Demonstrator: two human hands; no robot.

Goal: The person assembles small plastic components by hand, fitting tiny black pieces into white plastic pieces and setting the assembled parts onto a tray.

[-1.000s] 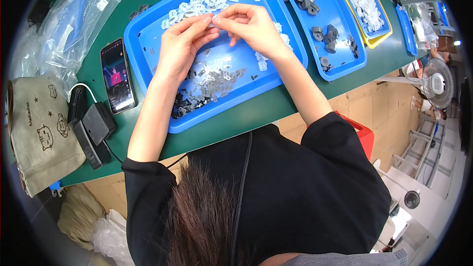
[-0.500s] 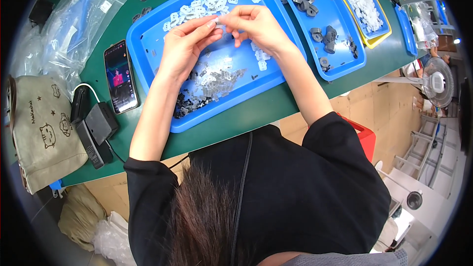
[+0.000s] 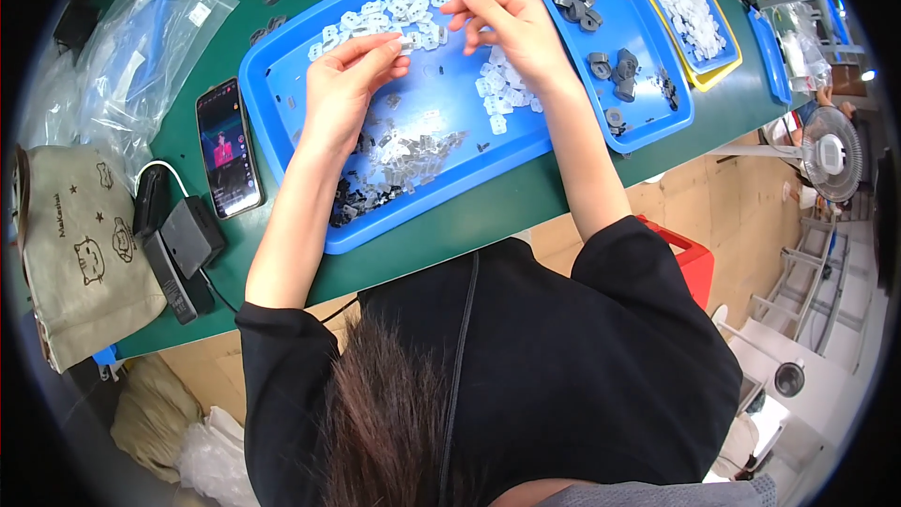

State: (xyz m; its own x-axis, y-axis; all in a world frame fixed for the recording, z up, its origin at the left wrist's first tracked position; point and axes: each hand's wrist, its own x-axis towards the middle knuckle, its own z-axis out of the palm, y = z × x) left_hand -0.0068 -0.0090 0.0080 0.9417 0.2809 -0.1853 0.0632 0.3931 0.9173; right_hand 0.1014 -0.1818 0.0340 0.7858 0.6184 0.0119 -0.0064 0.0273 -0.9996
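Note:
Over the large blue tray (image 3: pixel 385 237), my left hand (image 3: pixel 345 80) pinches a small white plastic piece (image 3: pixel 406 43) between thumb and forefinger. To its right, my right hand (image 3: pixel 511 33) hovers above the tray's far right part, thumb and fingertips drawn together; whatever they may hold is too small to make out. White plastic pieces (image 3: pixel 361 23) lie in a heap at the far side of the tray. A second group of white pieces (image 3: pixel 497 84) sits below my right hand, partly hidden by it. Small clear and metallic-looking bits (image 3: pixel 413 158) and tiny black parts (image 3: pixel 352 202) are spread nearer me.
Right of the large tray stands a narrower blue tray (image 3: pixel 648 117) with dark grey rings (image 3: pixel 572 0). Beyond it, a yellow tray (image 3: pixel 709 83) carries a blue one of white pieces. A phone (image 3: pixel 228 145), black adapters (image 3: pixel 188 239), a canvas bag (image 3: pixel 89 253) and plastic bags (image 3: pixel 141 66) occupy the left.
My hands were together at one small piece and are now apart. The right hand has moved right and away from me, while the left stays nearly in place with the white piece.

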